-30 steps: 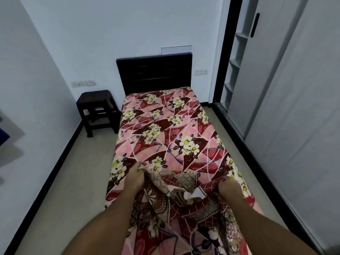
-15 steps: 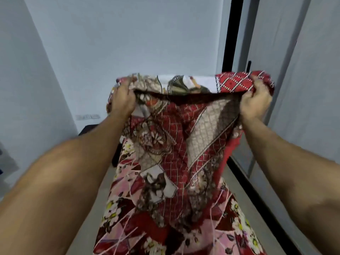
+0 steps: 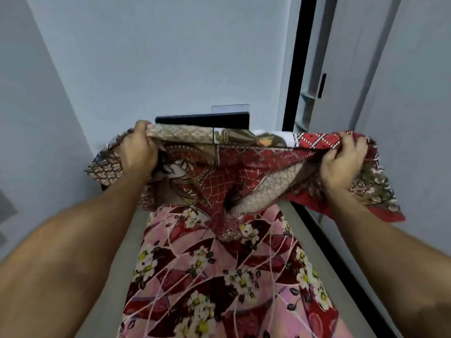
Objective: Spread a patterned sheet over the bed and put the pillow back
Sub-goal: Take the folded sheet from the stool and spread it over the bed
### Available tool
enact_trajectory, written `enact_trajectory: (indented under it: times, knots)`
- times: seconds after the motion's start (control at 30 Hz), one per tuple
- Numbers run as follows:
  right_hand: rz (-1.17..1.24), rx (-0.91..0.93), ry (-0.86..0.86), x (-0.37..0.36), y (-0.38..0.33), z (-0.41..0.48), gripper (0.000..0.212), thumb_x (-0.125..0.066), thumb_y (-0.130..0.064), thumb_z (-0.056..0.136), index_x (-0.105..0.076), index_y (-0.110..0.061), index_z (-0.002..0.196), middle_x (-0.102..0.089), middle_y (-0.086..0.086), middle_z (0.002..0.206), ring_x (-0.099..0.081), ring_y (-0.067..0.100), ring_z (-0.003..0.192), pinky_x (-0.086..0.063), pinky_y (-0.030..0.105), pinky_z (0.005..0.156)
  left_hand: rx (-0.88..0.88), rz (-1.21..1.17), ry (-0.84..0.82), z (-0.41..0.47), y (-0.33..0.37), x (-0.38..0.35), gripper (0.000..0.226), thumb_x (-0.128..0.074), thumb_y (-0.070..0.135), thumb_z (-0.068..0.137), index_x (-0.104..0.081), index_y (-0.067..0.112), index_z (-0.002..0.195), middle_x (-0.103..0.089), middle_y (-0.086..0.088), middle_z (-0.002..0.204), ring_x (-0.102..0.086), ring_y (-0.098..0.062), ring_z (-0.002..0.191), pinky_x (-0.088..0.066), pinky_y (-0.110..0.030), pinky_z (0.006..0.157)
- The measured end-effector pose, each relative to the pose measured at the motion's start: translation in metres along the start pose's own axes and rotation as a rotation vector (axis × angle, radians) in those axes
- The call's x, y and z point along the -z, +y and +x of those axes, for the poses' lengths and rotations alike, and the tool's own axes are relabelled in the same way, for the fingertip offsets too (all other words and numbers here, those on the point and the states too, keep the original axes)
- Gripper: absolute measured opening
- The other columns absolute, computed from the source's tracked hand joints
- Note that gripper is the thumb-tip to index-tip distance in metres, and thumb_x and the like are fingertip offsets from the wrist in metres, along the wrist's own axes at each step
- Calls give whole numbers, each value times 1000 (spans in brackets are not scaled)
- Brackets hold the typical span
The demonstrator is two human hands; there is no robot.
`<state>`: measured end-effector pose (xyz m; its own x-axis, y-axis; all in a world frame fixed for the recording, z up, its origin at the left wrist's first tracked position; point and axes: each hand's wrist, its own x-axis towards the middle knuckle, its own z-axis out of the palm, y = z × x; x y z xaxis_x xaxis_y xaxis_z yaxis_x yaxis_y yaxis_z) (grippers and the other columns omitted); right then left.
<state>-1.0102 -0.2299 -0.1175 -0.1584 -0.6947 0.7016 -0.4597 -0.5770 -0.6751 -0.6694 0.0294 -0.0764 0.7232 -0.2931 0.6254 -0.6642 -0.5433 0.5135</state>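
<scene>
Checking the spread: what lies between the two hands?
In the head view, only the upper edge of the patterned sheet spans from left hand to right hand, above the bed.

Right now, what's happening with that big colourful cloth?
A person stands at the foot of the bed and holds a patterned sheet up in the air above it. The left hand grips one end of the sheet's top edge and the right hand grips the other. The sheet hangs bunched between them, not yet spread. The bed below has a pink flowered cover on it. No pillow is in view.
</scene>
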Motion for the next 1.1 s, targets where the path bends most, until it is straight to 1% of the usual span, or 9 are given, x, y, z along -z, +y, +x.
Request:
enact_trajectory:
  times: [0.17, 0.27, 0.4, 0.53, 0.6, 0.77, 0.87, 0.97, 1.1]
  knots:
    - [-288, -51, -241, 5, 6, -104, 41, -59, -9, 86, -62, -7, 126, -53, 24, 119, -48, 41, 114, -49, 49, 95, 310, 106, -303, -74, -24, -37, 33, -42, 29, 100, -59, 8, 120, -63, -25, 119, -60, -44, 109, -47, -46, 89]
    - [-406, -190, -526, 11, 11, -159, 32, -54, -18, 96, -56, -16, 128, -63, 16, 100, -61, 34, 94, -54, 40, 76, 412, 78, -522, -121, -47, -61, 31, -40, 34, 98, -62, 15, 107, -68, -16, 106, -66, -38, 95, -54, -38, 82]
    - [-504, -408, -814, 20, 53, -205, 29, -53, -20, 95, -65, -15, 121, -70, 22, 112, -67, 39, 103, -53, 40, 86, 689, -33, -705, -169, -133, -101, 43, -34, 47, 85, -62, 17, 100, -73, -11, 97, -72, -35, 83, -60, -42, 77]
    - [-658, -326, -1132, 14, 104, -232, 30, -44, -24, 101, -67, -10, 114, -68, 13, 122, -66, 30, 106, -53, 33, 88, 971, -254, -668, -213, -157, -91, 25, -47, 29, 95, -61, 9, 93, -74, -21, 88, -70, -37, 75, -59, -41, 58]
    - [-663, -253, -1242, -3, 102, -216, 27, -41, -21, 104, -66, -12, 101, -67, 10, 117, -62, 21, 95, -51, 26, 85, 947, -294, -643, -204, -155, -94, 26, -56, 26, 89, -67, 4, 97, -72, -25, 102, -67, -36, 84, -59, -48, 78]
    - [-275, -194, -592, -65, 17, -47, 34, -47, -22, 98, -66, -6, 121, -65, 29, 118, -62, 47, 109, -51, 50, 98, 501, -294, -403, -20, -156, -136, 33, -43, 26, 103, -67, 14, 122, -64, -9, 122, -58, -29, 113, -44, -41, 105]
    - [-61, -28, -268, -62, -38, 28, 54, -43, -5, 94, -53, -19, 146, -43, 26, 149, -54, 43, 121, -37, 39, 112, 476, -248, -254, 71, -167, -165, 59, -53, -1, 97, -36, 6, 153, -48, -26, 143, -39, -38, 137, -26, -23, 109]
    - [3, 27, -145, -53, -62, 52, 67, -45, 0, 93, -41, -27, 154, -23, 26, 162, -44, 38, 136, -33, 33, 113, 325, -436, -31, 93, -64, -91, 63, -40, 10, 92, -42, 35, 149, -48, -22, 141, -35, -39, 137, -24, -34, 117]
    - [-2, 92, -137, -44, -44, 41, 67, -45, -6, 90, -43, -28, 153, -31, 27, 158, -40, 41, 140, -32, 42, 119, 220, -441, 139, 69, 18, -17, 71, -33, 7, 91, -43, 57, 140, -49, -17, 130, -17, -40, 148, -3, -51, 123]
